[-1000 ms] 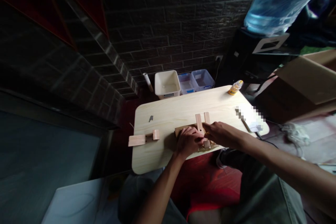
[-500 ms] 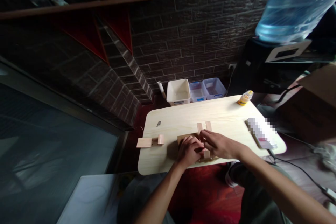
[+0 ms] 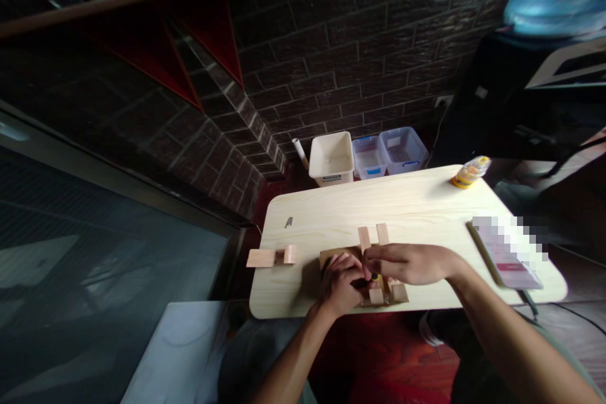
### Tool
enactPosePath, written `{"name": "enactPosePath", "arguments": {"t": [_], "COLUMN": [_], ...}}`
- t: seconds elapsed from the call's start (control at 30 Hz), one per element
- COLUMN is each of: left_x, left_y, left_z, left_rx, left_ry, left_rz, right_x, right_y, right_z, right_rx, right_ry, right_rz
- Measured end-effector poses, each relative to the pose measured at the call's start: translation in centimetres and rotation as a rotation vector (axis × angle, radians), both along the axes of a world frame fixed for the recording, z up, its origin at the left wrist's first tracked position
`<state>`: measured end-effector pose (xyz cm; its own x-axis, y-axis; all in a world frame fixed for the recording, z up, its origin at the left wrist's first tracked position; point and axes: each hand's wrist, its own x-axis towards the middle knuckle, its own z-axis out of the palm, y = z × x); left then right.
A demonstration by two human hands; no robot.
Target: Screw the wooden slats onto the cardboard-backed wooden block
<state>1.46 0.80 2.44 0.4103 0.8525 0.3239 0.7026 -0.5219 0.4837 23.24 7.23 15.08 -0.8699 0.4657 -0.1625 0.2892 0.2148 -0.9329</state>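
My left hand (image 3: 341, 284) rests over the left part of a flat brown board or box (image 3: 326, 255), fingers curled and their tips hidden. From the right my right hand (image 3: 407, 263) reaches in, its fingers bent together so that the tips meet those of my left hand. Below them shows a small yellow and black thing (image 3: 375, 277), too small to name. Two light wood strips (image 3: 363, 237) stick out behind the board. At its front edge are small wood blocks (image 3: 376, 296). What either hand pinches is hidden.
On the pale table (image 3: 322, 208) lie a wood piece with a round block (image 3: 261, 257) at left, a bottle with a yellow cap (image 3: 471, 172) at back right, and a flat device with a cable (image 3: 509, 265). Plastic bins (image 3: 331, 158) stand behind.
My right hand has turned flatter, its back now facing up, and the yellow and black thing shows beneath it. My left hand stays on the board. The whole view has shifted a little.
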Motion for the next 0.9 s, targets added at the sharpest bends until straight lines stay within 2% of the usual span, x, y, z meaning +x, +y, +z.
{"name": "enactPosePath", "arguments": {"t": [0.1, 0.27, 0.37, 0.53, 0.7, 0.9], "left_x": [0.1, 0.4, 0.5, 0.6, 0.7, 0.7], "left_y": [0.1, 0.0, -0.1, -0.2, -0.2, -0.1], "left_z": [-0.1, -0.2, -0.2, -0.3, -0.1, 0.0], "left_rx": [0.009, 0.028, 0.023, 0.031, 0.027, 0.002], "left_ry": [0.063, 0.084, 0.091, 0.109, 0.097, 0.12], "left_rz": [0.02, 0.042, 0.049, 0.053, 0.043, 0.048], "right_x": [0.5, 0.6, 0.7, 1.7, 2.3, 1.8], "right_y": [0.4, 0.5, 0.2, 0.2, 0.4, 0.7], "right_z": [-0.4, -1.9, -2.1, -1.2, -1.2, -1.3], "right_rx": [-0.095, -0.241, -0.222, -0.165, -0.139, -0.157], "right_ry": [0.127, 0.224, 0.24, 0.212, 0.212, 0.214], "right_rz": [0.092, 0.05, 0.059, 0.13, 0.105, 0.095]}}
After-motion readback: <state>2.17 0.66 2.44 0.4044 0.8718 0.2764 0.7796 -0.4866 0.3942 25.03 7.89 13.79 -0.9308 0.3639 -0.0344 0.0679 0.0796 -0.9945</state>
